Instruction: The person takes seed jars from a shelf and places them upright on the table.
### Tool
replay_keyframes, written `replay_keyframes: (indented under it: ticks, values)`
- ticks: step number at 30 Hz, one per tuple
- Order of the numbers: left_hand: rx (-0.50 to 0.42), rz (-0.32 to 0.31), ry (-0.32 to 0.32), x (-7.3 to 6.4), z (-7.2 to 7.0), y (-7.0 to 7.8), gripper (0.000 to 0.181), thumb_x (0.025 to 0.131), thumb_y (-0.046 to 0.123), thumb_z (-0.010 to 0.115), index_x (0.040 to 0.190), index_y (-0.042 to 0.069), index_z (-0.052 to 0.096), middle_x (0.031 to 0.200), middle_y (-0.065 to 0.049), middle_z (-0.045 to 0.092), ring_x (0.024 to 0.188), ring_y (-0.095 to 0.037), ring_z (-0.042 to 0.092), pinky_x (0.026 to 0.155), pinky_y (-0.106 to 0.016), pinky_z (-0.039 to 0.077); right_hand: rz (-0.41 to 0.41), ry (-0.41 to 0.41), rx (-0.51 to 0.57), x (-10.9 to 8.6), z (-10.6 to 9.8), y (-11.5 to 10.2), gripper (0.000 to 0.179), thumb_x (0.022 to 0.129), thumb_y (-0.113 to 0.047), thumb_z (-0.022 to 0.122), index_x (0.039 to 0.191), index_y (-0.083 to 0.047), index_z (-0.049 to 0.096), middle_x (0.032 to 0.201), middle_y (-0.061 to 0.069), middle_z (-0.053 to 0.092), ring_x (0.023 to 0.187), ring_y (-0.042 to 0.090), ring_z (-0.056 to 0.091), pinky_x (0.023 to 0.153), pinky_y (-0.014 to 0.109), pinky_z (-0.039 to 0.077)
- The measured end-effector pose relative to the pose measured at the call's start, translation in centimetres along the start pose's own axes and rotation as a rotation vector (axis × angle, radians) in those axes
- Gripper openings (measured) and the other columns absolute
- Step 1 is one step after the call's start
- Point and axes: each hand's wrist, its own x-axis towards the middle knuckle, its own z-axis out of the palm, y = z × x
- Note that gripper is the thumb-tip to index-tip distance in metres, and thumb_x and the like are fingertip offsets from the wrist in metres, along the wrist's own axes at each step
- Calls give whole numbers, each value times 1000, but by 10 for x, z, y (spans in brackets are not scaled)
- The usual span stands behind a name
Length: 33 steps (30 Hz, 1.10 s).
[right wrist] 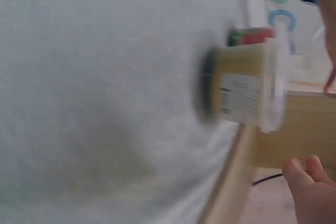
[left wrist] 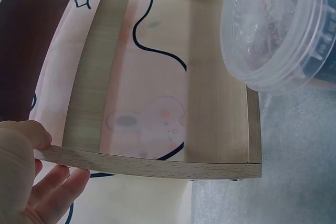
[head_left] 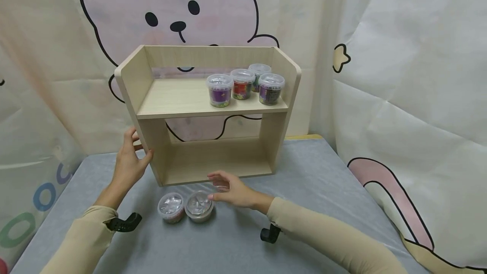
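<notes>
A small pale wooden shelf (head_left: 213, 155) with two levels stands on the cloth-covered table. At its left side my left hand (head_left: 131, 160) holds the edge of the side panel, thumb on one face and fingers on the other, as the left wrist view also shows. Two lidded plastic tubs, a left tub (head_left: 170, 207) and a right tub (head_left: 199, 206), sit side by side before the shelf. My right hand (head_left: 233, 189) hovers by the right tub with loosely bent fingers and nothing in them. In the right wrist view, that yellowish tub (right wrist: 239, 85) appears blurred, apart from the fingers.
On the upper level's right half stand several similar tubs, among them a purple one (head_left: 220, 91) and a red one (head_left: 242, 84). The blue-grey table (head_left: 304, 189) reaches back to printed curtains (head_left: 411, 96) on the right and behind.
</notes>
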Motion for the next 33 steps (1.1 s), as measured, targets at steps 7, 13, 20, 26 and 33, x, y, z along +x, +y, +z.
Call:
replay_keyframes:
  ticks: [7,13,20,26,33]
  values:
    - [-1,16,5,0,2,-2,83,87,-6,69,154,18,25,131,-32,56,107,-57,65,78,-69,55,-73,49,-2,-1,-19,-27,60,96,-11,67,148,-1,41,153,23,45,142,40,47,119,51,39]
    - [-6,29,10,0,3,-3,82,87,-6,68,153,17,26,130,-32,56,106,-57,65,77,-68,55,-109,83,8,-3,-36,-51,61,97,-8,64,152,-2,38,156,21,42,145,38,43,121,52,36]
    - [-4,15,5,-1,1,-2,82,87,-6,68,153,17,26,131,-32,56,106,-56,65,77,-68,56,-120,105,9,-5,-54,-76,61,98,-7,62,153,-5,37,157,21,41,149,36,39,120,53,36]
    - [-6,15,10,-1,0,-2,81,87,-6,68,153,17,27,131,-31,56,107,-56,65,77,-67,56,-164,135,-12,-6,-65,-93,62,97,-3,61,153,-3,36,155,23,42,147,38,41,117,48,42]
    - [-5,24,8,-1,2,-2,83,87,-6,68,154,18,26,131,-31,56,106,-57,65,77,-67,56,-185,172,-50,-7,-79,-109,62,96,-1,61,153,-1,36,153,23,44,145,38,44,119,48,40]
